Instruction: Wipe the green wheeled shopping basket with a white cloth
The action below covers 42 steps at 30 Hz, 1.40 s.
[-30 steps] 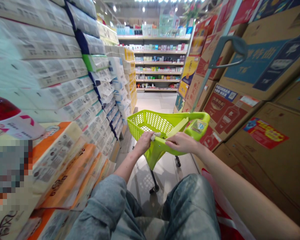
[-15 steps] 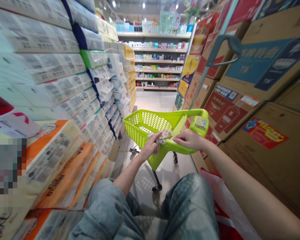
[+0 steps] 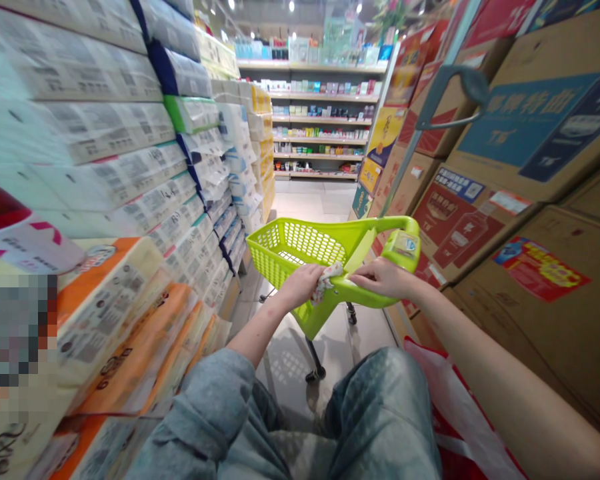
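One green trolley basket (image 3: 300, 248) was recorded on aisle floor, between stacked tissue packs (image 3: 130, 173) at left and cartons (image 3: 530, 200) at right. One cloth (image 3: 326, 279) was pressed against near rim of basket. Two hands were counted at that rim. Left hand (image 3: 300, 285) was closed around cloth. Right hand (image 3: 386, 277) was laid on rim just beside cloth, fingers extended, nothing gripped. One grey pull handle (image 3: 463, 93) was seen raised above basket's right side. One red bag (image 3: 445, 413) was seen beside right knee.
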Each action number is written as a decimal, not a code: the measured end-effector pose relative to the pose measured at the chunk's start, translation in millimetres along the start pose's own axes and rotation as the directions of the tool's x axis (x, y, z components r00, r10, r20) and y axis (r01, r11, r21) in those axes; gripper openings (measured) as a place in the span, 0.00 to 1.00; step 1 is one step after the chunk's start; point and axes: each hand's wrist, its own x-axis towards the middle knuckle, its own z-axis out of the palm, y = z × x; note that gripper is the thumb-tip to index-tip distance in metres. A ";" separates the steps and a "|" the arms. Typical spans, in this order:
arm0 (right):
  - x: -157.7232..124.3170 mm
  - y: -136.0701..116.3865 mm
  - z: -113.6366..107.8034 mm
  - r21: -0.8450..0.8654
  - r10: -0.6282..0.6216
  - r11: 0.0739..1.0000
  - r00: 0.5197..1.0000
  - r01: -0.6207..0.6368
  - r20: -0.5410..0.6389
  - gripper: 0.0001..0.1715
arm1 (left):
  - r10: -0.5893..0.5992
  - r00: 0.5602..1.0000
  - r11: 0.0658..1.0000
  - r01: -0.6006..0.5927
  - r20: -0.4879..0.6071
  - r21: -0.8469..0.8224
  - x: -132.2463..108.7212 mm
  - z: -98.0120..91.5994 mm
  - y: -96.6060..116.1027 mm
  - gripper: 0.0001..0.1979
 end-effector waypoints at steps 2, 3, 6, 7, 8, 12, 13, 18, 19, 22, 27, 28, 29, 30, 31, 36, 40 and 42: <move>0.0 0.8 -0.5 -0.011 0.001 1.000 1.000 -0.001 -0.006 0.31 | -0.017 1.000 0.998 0.018 -0.025 0.068 0.7 5.0 2.9 0.13; -0.2 1.6 -1.0 -0.016 -0.002 1.000 1.000 0.002 -0.010 0.31 | -0.022 0.999 0.995 0.025 -0.030 0.096 1.3 7.4 4.4 0.13; -1.2 4.8 -3.2 -0.014 0.006 1.000 1.000 -0.006 0.000 0.31 | -0.032 0.999 0.985 0.035 -0.025 0.169 3.6 12.6 9.0 0.13; -1.1 5.9 -4.1 -0.009 0.018 1.000 1.000 -0.017 0.017 0.31 | -0.037 0.999 0.981 0.041 -0.025 0.191 4.4 13.7 10.3 0.13; -0.6 6.7 -4.8 -0.005 0.028 1.000 0.999 -0.028 0.040 0.31 | -0.039 0.999 0.976 0.044 -0.024 0.213 5.1 14.5 11.6 0.13; 8.6 3.8 -3.5 -0.063 0.058 0.997 0.991 -0.050 0.123 0.31 | -0.031 0.999 0.965 0.038 -0.030 0.260 7.2 17.8 17.3 0.14; 12.5 1.7 -1.6 -0.101 0.076 0.993 0.990 -0.064 0.120 0.32 | -0.031 0.999 0.965 0.039 -0.035 0.260 7.6 18.9 19.3 0.14; 28.0 -0.9 11.3 -0.252 0.199 0.952 0.976 -0.172 0.086 0.35 | -0.057 0.997 0.972 0.069 -0.058 0.223 9.4 24.5 31.5 0.11; 28.4 1.2 12.7 -0.246 0.217 0.951 0.971 -0.188 0.097 0.36 | -0.057 0.997 0.974 0.068 -0.058 0.214 9.7 25.5 33.7 0.11; 23.8 8.5 11.9 -0.194 0.279 0.947 0.955 -0.256 0.103 0.40 | -0.053 0.997 0.982 0.062 -0.056 0.178 10.6 29.1 37.9 0.12; 11.7 12.5 2.9 -0.057 0.333 0.943 0.938 -0.329 0.095 0.44 | -0.037 0.996 0.994 0.045 -0.076 0.099 6.3 35.4 22.6 0.14; 10.0 12.6 1.6 -0.028 0.329 0.944 0.939 -0.328 0.103 0.44 | -0.051 0.995 0.993 0.059 -0.084 0.102 3.4 35.4 14.2 0.13; 8.5 12.8 0.7 -0.004 0.324 0.946 0.940 -0.326 0.109 0.44 | -0.070 0.993 0.991 0.079 -0.090 0.109 -0.3 34.6 4.4 0.13; 7.3 13.3 0.2 0.015 0.321 0.946 0.940 -0.325 0.115 0.45 | -0.106 0.989 0.985 0.118 -0.099 0.129 -4.4 33.2 -6.2 0.13; 6.3 14.1 -0.1 0.030 0.318 0.946 0.940 -0.324 0.121 0.45 | -0.138 0.985 0.977 0.152 -0.099 0.151 -8.8 31.2 -16.8 0.12; 4.3 20.0 2.5 0.051 0.312 0.946 0.940 -0.321 0.136 0.45 | -0.159 0.985 0.968 0.170 -0.073 0.184 -22.6 25.2 -46.8 0.09; 4.7 23.6 5.8 -0.020 0.321 0.947 0.938 -0.321 0.128 0.44 | -0.171 0.981 0.962 0.186 -0.091 0.202 -19.3 31.3 -37.3 0.10; 4.3 23.3 6.3 -0.045 0.313 0.950 0.942 -0.310 0.121 0.45 | -0.144 0.987 0.964 0.156 -0.071 0.217 -14.9 35.7 -25.0 0.12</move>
